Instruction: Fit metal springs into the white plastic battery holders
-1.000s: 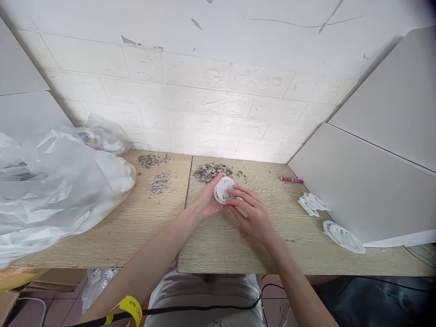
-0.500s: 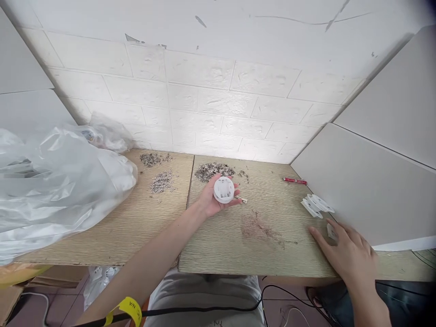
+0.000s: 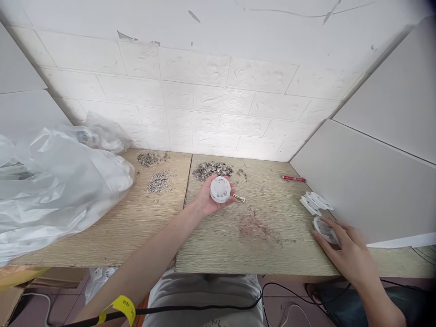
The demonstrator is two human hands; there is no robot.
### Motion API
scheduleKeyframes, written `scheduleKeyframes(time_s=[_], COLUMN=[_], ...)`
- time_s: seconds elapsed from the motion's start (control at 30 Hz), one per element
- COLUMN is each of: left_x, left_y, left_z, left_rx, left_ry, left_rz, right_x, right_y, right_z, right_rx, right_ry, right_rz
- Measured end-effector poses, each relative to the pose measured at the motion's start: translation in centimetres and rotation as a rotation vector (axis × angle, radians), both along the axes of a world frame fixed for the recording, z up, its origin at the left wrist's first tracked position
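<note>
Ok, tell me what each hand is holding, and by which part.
The left hand supports a round white piece from beneath. The right hand is at the rim of another white disc; whether it grips is unclear.

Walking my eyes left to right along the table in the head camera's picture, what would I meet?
Big plastic bag, two heaps of metal bits, white disc in the left hand, red stick, right hand.

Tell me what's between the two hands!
In the head view, from left hand to right hand: a metal tip, a reddish smudge on the table, then a white disc.
</note>
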State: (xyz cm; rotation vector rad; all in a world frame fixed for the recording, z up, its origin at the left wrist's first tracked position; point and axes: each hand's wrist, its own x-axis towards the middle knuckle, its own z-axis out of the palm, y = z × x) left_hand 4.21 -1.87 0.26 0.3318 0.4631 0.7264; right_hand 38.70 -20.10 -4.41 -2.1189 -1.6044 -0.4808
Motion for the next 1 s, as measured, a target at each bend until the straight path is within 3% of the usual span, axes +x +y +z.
scheduleKeyframes(time_s=[0.1, 0.2, 0.3, 0.4, 0.53, 0.7, 0.83, 1.0], left_x=[0.0, 0.1, 0.4, 0.5, 0.4, 0.2, 0.5, 0.8], left_y=[0.0, -0.3, -0.8, -1.4, -1.9, -2.0, -2.1, -2.3], left_z=[0.0, 0.0, 0.0, 0.2, 0.3, 0.2, 0.4, 0.5], left_rx=[0.005, 0.008, 0.046, 0.113, 0.213, 0.282, 0.257, 0.243], left_ry=[-0.004, 0.0, -0.021, -0.051, -0.071, -0.076, -0.039, -0.008], left_rz=[-0.016, -0.022, -0.065, -0.134, -0.18, -0.149, -0.101, -0.167], right_x=[-1.4, -4.6, -9.5, -14.9, -19.4, -20.4, -20.4, -20.5], right_y=[0.4, 1.7, 3.9, 6.7, 9.6, 10.9, 10.8, 10.9], right_z=[0.4, 1.9, 4.3, 6.6, 7.8, 7.6, 7.5, 7.4], right_rx=[-0.043, 0.068, 0.132, 0.055, 0.001, -0.007, 0.029, 0.106], right_ry=[0.069, 0.126, 0.258, 0.34, 0.376, 0.352, 0.467, 0.487], right_rz=[0.055, 0.144, 0.35, 0.566, 0.763, 0.836, 0.832, 0.779])
